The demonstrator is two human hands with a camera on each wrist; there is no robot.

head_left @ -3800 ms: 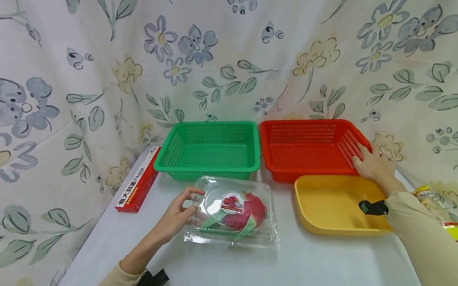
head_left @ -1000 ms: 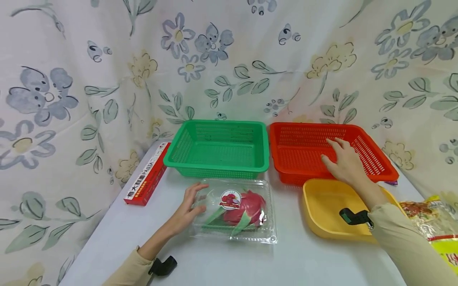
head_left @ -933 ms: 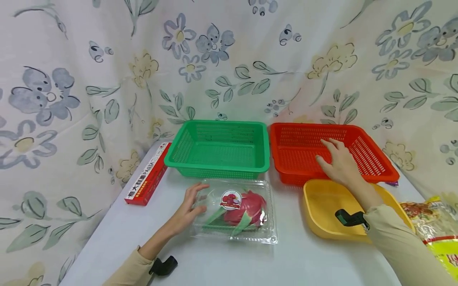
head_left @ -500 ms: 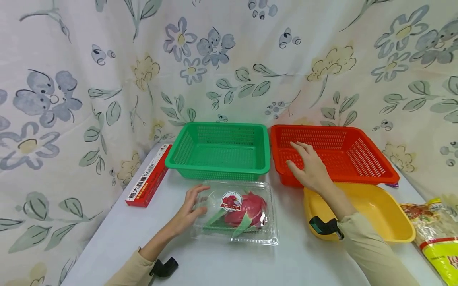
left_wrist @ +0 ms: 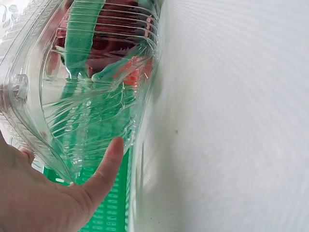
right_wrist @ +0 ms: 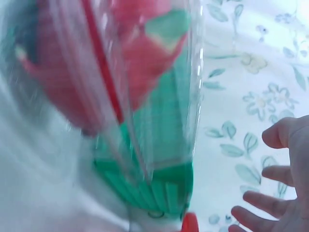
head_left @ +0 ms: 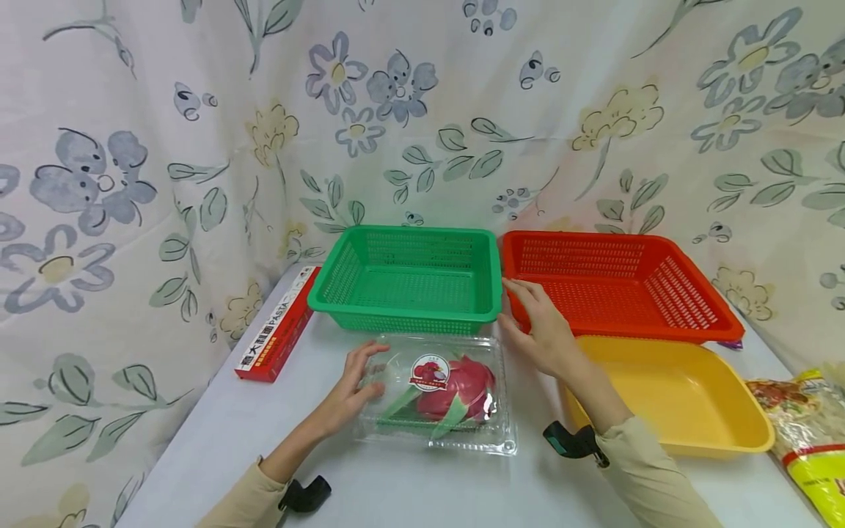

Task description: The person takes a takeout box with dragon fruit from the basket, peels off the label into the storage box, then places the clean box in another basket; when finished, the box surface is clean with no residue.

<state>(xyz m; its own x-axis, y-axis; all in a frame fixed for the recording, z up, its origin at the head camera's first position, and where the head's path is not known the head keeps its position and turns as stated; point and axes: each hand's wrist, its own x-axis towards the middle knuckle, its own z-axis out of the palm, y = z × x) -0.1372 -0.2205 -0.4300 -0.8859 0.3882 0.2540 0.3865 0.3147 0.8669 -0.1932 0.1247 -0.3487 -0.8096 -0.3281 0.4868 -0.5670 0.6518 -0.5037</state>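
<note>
**Left grip and right grip flank a clear box**

The left grip reaches in from the near left, thumb and fingers parted around the end of the clear box; how firmly they touch it cannot be told. The right grip hangs just beside the opposite end, fingers extended and spread, its forearm slanting over the left end of a yellow tray.

A green basket stands beyond and between both grips, blocking the space just behind the clear box. A red basket lies just past the right grip. Farther right of that grip is a food bag; a pasta box rests on the desk, left of and beyond the left grip.

The clear box lies between the grips, its long axis running from one to the other. Inside, a dragon fruit sits nearer the right grip, green scales pointing toward the left grip and the near edge.
</note>
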